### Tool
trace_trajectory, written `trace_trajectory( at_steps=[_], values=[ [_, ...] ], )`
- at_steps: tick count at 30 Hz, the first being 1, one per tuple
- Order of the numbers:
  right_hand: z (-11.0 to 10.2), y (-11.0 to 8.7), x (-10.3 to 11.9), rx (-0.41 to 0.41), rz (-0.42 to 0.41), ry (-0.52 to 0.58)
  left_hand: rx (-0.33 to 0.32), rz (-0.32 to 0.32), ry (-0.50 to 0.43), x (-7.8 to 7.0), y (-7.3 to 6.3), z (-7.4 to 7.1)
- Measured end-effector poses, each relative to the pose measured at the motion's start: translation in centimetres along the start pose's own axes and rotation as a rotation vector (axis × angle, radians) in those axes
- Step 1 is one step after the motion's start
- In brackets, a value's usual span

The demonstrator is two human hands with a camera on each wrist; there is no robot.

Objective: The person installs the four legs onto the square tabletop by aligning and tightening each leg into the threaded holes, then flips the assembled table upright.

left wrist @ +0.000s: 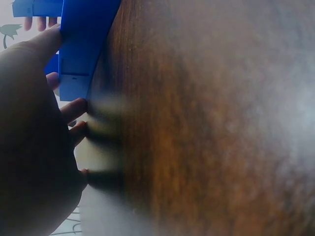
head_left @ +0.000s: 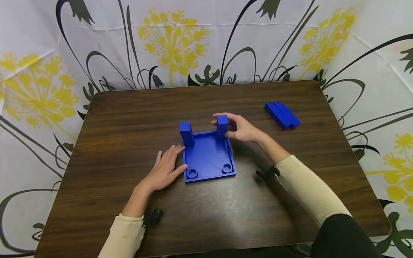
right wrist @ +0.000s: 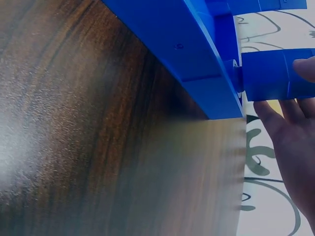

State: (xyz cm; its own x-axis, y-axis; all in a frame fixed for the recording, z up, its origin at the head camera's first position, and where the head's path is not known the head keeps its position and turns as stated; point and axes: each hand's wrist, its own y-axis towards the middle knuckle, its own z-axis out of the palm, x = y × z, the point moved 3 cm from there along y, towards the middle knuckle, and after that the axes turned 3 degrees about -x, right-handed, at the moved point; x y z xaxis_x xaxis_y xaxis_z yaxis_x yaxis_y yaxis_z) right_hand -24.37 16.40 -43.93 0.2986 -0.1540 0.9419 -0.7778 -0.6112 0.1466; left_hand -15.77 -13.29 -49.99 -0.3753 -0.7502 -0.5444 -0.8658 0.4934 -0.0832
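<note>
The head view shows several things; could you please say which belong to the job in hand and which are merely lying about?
Job:
- tray
- left post
- right post, in the right grip
- spare posts, probably, given two bare sockets

Just surroundings:
- table
- patterned cloth

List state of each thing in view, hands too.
Tray, flat on the table.
Left post, upright in tray's far-left corner.
Right post, upright at far-right corner, peg partly exposed.
Near-left socket, empty.
Near-right socket, empty.
Loose posts, lying on their sides.
Left hand, touching tray's left edge.
Right hand, gripping right post.
</note>
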Motion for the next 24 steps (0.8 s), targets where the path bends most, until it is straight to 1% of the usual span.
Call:
trace_trajectory(
  at_steps=[3, 7, 11, 19, 24],
  values=[
    [-0.1, 0.2, -1.4, 0.032, 0.014, 0.028, 0.0, -0.002, 0.0, 0.0, -0.1, 0.0],
    [-0.3, 0.2, -1.9, 0.067, 0.048, 0.049, 0.002, -0.003, 0.001, 0.0, -0.1, 0.1],
    [-0.5, 0.2, -2.0, 0.088, 0.056, 0.051, 0.006, -0.005, -0.002, 0.0, -0.1, 0.1],
    [-0.7, 0.1, -2.0, 0.067, 0.088, 0.031, 0.001, -0.002, 0.007, 0.1, 0.0, 0.1],
    [-0.7, 0.0, -2.1, 0.043, 0.076, 0.012, -0.015, 0.015, 0.0, 0.0, 0.0, 0.0]
  ],
)
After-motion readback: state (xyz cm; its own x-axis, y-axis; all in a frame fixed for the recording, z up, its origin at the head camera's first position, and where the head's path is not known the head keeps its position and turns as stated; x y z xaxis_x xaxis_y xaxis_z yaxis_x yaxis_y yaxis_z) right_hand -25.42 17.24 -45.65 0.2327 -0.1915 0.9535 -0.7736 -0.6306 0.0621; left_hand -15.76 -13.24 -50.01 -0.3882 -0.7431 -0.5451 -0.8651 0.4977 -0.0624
